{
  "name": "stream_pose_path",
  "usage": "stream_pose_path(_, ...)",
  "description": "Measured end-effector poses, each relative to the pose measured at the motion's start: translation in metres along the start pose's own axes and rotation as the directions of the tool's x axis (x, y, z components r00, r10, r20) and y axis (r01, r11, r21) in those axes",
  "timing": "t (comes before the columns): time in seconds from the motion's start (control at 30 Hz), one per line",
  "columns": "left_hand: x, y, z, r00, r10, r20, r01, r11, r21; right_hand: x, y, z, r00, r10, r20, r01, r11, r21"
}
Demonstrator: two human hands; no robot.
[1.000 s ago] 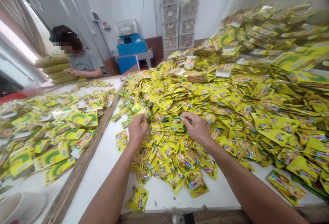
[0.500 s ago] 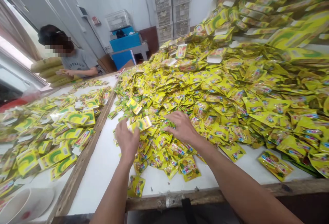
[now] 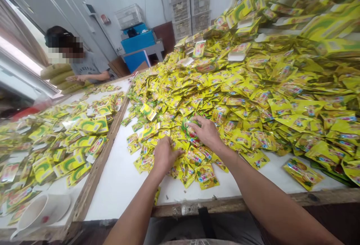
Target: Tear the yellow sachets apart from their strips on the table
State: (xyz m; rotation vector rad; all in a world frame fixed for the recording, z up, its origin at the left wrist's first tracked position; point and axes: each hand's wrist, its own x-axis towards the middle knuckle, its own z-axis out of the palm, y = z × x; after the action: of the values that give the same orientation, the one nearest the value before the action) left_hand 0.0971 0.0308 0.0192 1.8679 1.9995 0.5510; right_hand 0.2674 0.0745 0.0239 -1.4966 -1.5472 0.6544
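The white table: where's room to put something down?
Bare white tabletop lies between the brown wooden divider and the nearest shiny yellow packets; a narrower strip runs along the front wooden edge. It's crowded with packets farther back, and with yellow cardboard boxes across the divider.

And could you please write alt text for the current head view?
A person's right hand holds at least one green packet over heaped yellow packets, the left hand nearby. Yellow boxes lie left of a wooden strip; a co-worker is in the background.

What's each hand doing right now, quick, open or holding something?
Left hand: down at the yellow packets; can't tell if it's gripping one.
Right hand: closed, holding a green packet.
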Motion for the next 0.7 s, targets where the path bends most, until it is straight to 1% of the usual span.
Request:
stream_pose_path(0.03,0.000,0.000,-0.001,0.999,-0.036,-0.015,0.034,0.991,-0.131,0.000,0.002,0.001,0.999,0.011,0.044,-0.011,1.000,0.012)
stream_pose_path(0.07,0.000,-0.001,-0.003,0.998,-0.064,-0.028,0.054,0.958,-0.283,0.001,0.004,0.001,0.996,0.009,0.089,-0.010,1.000,0.020)
stream_pose_path(0.13,0.000,-0.003,-0.004,0.996,-0.085,-0.032,0.052,0.827,-0.560,0.002,0.008,0.003,0.989,-0.029,0.147,0.028,1.000,0.005)
stream_pose_path(0.17,0.001,-0.005,-0.003,0.995,-0.093,-0.022,0.055,0.747,-0.663,0.003,0.010,0.003,0.988,-0.059,0.144,0.062,0.998,-0.019)
stream_pose_path(0.23,0.004,-0.009,-0.001,0.993,-0.111,0.037,0.097,0.598,-0.796,0.005,0.012,0.000,0.990,-0.121,0.069,0.126,0.988,-0.084)
stream_pose_path(0.3,0.008,-0.014,0.002,0.985,-0.143,0.097,0.155,0.482,-0.862,0.005,0.009,-0.006,0.989,-0.140,-0.038,0.134,0.982,-0.129)
stream_pose_path(0.33,0.010,-0.015,0.003,0.980,-0.163,0.110,0.172,0.441,-0.881,0.004,0.006,-0.010,0.990,-0.126,-0.063,0.116,0.983,-0.144)
stream_pose_path(0.37,0.011,-0.017,0.004,0.977,-0.180,0.116,0.182,0.413,-0.892,0.003,0.003,-0.013,0.994,-0.099,-0.055,0.089,0.982,-0.165)
stream_pose_path(0.4,0.013,-0.018,0.004,0.974,-0.196,0.116,0.187,0.394,-0.900,0.001,0.000,-0.015,0.998,-0.068,-0.008,0.065,0.977,-0.204)
stream_pose_path(0.43,0.014,-0.019,0.004,0.971,-0.211,0.113,0.188,0.377,-0.907,-0.002,-0.003,-0.016,0.997,-0.040,0.064,0.056,0.963,-0.265)
stream_pose_path(0.5,0.015,-0.019,0.003,0.969,-0.219,0.114,0.186,0.346,-0.920,-0.007,-0.005,-0.013,0.976,-0.005,0.216,0.097,0.904,-0.416)
stream_pose_path(0.57,0.015,-0.018,0.002,0.970,-0.216,0.110,0.178,0.328,-0.928,-0.012,-0.004,-0.007,0.950,0.008,0.313,0.159,0.849,-0.503)
stream_pose_path(0.6,0.015,-0.017,0.001,0.971,-0.216,0.106,0.174,0.325,-0.929,-0.013,-0.003,-0.004,0.943,0.003,0.334,0.174,0.850,-0.497)
stream_pose_path(0.63,0.015,-0.017,0.000,0.971,-0.216,0.106,0.173,0.324,-0.930,-0.014,-0.001,-0.001,0.942,-0.002,0.336,0.167,0.871,-0.462)
stream_pose_path(0.7,0.014,-0.016,0.000,0.970,-0.214,0.116,0.183,0.330,-0.926,-0.012,0.001,0.002,0.951,-0.009,0.308,0.111,0.942,-0.316)
